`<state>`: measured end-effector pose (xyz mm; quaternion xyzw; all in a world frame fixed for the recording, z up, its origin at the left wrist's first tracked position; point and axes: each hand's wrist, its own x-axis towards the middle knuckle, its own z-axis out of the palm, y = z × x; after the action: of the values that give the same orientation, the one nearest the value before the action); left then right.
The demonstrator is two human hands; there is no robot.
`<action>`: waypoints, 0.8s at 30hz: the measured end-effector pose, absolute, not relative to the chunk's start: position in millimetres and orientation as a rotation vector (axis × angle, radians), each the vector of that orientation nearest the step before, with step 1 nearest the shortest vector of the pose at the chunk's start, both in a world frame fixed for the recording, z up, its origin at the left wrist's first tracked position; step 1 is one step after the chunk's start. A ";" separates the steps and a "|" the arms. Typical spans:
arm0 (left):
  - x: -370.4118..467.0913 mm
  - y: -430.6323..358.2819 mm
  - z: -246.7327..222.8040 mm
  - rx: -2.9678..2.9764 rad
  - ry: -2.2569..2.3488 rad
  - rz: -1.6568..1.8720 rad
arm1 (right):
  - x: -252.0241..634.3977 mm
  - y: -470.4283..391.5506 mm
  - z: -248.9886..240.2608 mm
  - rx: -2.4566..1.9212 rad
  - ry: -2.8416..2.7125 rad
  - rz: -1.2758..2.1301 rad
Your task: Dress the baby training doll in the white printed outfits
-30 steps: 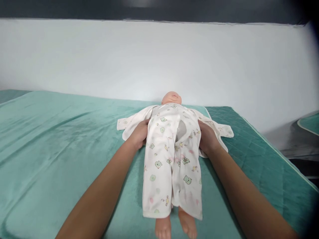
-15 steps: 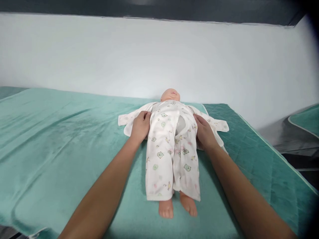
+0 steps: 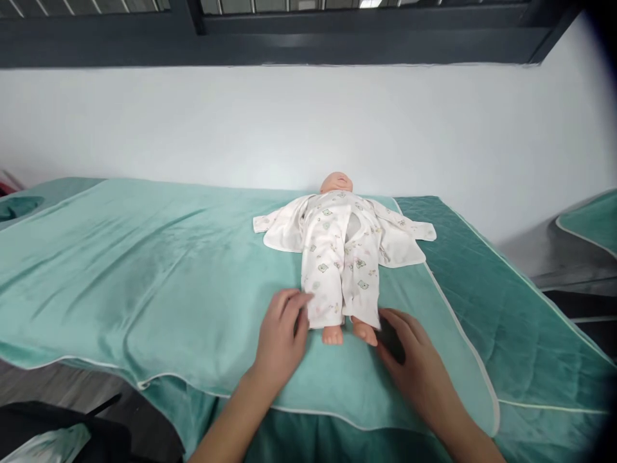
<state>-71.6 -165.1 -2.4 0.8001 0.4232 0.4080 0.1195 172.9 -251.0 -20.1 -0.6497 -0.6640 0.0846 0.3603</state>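
A baby doll lies on its back, head toward the wall, dressed in white printed trousers. Under it a white printed shirt is spread open, its sleeves stretched out to both sides. Both doll feet stick out of the trouser cuffs. My left hand is beside the left trouser leg, thumb and fingers apart, fingertips at the fabric near the cuff. Beside the other cuff and foot, my right hand has its thumb and fingers spread; whether it touches the cloth is unclear.
A light green blanket with pale edging covers the bed and hangs over its front. Darker green quilted bedding lies at the right. Behind stands a white wall below a dark metal rail. A dark object is at lower left.
Both hands have left the doll's waist sides and moved down to the trouser cuffs, with fingers now apart. The view has shifted back, showing more of the bed's front edge and the rail.
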 end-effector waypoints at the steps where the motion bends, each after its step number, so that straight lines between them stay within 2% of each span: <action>1: -74.1 -177.6 -5.2 2.324 1.219 1.155 | 171.4 -249.4 -19.0 -1.679 -1.750 0.191; 9: -69.0 -195.1 -11.3 2.304 1.268 1.047 | 162.8 -240.0 12.3 -1.585 -1.780 0.188; 16: -55.6 -200.0 25.3 2.108 1.015 1.195 | 158.5 -264.1 61.6 -1.424 -1.856 0.001; 20: -49.2 -209.5 43.8 2.140 0.881 1.224 | 163.9 -263.1 51.1 -1.446 -1.892 -0.019; 24: -53.7 -211.9 32.9 2.182 0.914 1.214 | 166.3 -263.4 21.8 -1.585 -1.930 0.049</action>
<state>-53.7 -211.9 32.9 0.7967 0.3337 0.4435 0.2392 166.3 -263.4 21.8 -0.6020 -0.7329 0.0186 0.3162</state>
